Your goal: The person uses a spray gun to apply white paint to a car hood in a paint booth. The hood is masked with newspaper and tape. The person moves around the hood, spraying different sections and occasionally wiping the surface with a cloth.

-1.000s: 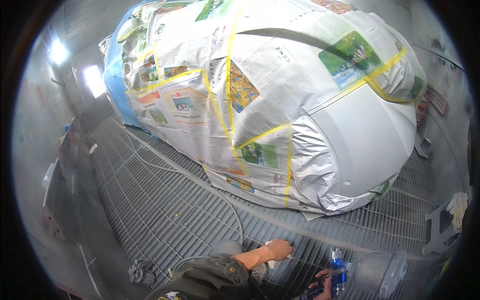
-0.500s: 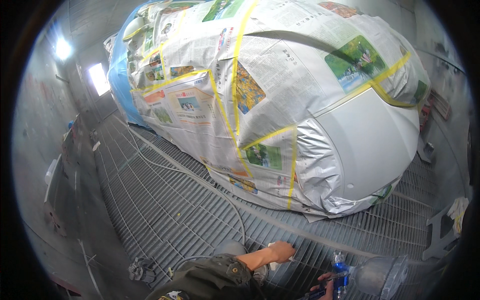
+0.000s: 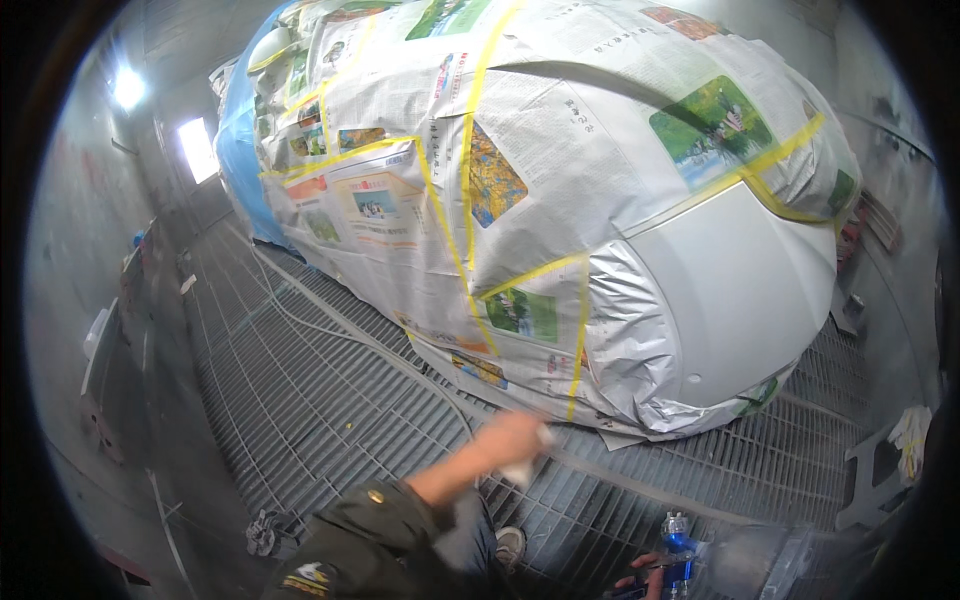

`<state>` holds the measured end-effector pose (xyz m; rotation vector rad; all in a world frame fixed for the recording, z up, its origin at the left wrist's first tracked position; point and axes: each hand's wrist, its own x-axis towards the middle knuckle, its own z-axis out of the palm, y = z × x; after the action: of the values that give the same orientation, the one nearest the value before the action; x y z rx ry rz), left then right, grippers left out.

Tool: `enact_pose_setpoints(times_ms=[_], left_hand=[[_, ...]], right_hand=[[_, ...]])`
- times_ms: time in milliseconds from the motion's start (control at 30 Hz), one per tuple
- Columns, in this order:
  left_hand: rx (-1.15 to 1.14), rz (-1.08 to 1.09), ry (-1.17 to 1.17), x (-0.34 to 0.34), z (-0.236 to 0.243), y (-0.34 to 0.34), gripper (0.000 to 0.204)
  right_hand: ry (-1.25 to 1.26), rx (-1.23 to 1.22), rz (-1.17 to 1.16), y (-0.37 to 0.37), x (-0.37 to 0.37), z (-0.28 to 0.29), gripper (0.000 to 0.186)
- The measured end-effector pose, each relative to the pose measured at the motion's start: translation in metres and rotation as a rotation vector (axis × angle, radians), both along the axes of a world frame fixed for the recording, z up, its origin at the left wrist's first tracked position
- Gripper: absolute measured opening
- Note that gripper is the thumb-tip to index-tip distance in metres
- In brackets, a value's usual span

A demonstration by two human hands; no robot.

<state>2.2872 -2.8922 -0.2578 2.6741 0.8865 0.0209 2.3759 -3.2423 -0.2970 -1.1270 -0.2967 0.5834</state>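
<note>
My left hand [image 3: 508, 438] is raised in front of me over the grating, blurred by motion. Its fingers are closed on a white cloth [image 3: 518, 472], part of which hangs below them. At the lower right my right hand [image 3: 643, 578] grips a blue spray gun [image 3: 679, 552] with a large cloudy clear cup [image 3: 752, 562] on it. Ahead stands a car wrapped in newspaper [image 3: 570, 180] and yellow tape [image 3: 470, 150]. One pale grey body panel [image 3: 740, 290] shows bare between the sheets. Both hands are apart from the car.
Underfoot is a metal grating [image 3: 300, 390], with a thin hose [image 3: 330, 332] running along it. A grey wall [image 3: 80, 250] closes in on the left. By the right wall a grey frame-like part [image 3: 865, 475] has a cloth [image 3: 912, 435] on it. A crumpled grey object [image 3: 268, 532] lies lower left.
My left hand has moved up and to the left with the white cloth, nearer the car's lower edge. The spray gun has shifted only slightly in my right hand.
</note>
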Motion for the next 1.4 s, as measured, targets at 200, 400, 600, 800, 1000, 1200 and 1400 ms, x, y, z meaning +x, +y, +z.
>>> enact_pose_setpoints(times_ms=[200, 400, 600, 800, 1000, 1200, 1400], left_hand=[[0.541, 0.462, -0.397, -0.059, 0.167, 0.17, 0.097], [0.637, 0.425, -0.453, -0.051, 0.2, 0.232, 0.097], [0.679, 0.526, -0.374, -0.037, 0.204, 0.213, 0.097], [0.632, 0.509, -0.261, -0.03, 0.192, 0.199, 0.095], [0.724, 0.497, -0.341, -0.042, 0.222, 0.213, 0.094], [0.763, 0.461, -0.218, -0.042, 0.201, 0.213, 0.091], [0.676, 0.238, -0.065, -0.065, 0.135, 0.136, 0.022]], right_hand=[[0.213, -0.099, -0.069, -0.002, -0.002, 0.011, 0.027], [0.03, -0.122, -0.069, 0.001, -0.002, 0.018, 0.026], [0.028, -0.103, -0.027, 0.004, -0.007, 0.027, 0.025], [0.019, -0.112, -0.054, 0.008, -0.007, 0.031, 0.024], [-0.016, -0.06, -0.048, 0.01, -0.004, 0.032, 0.024], [-0.064, -0.044, -0.087, 0.011, -0.003, 0.027, 0.023], [0.042, 0.064, 0.003, 0.007, 0.01, -0.001, 0.026]])
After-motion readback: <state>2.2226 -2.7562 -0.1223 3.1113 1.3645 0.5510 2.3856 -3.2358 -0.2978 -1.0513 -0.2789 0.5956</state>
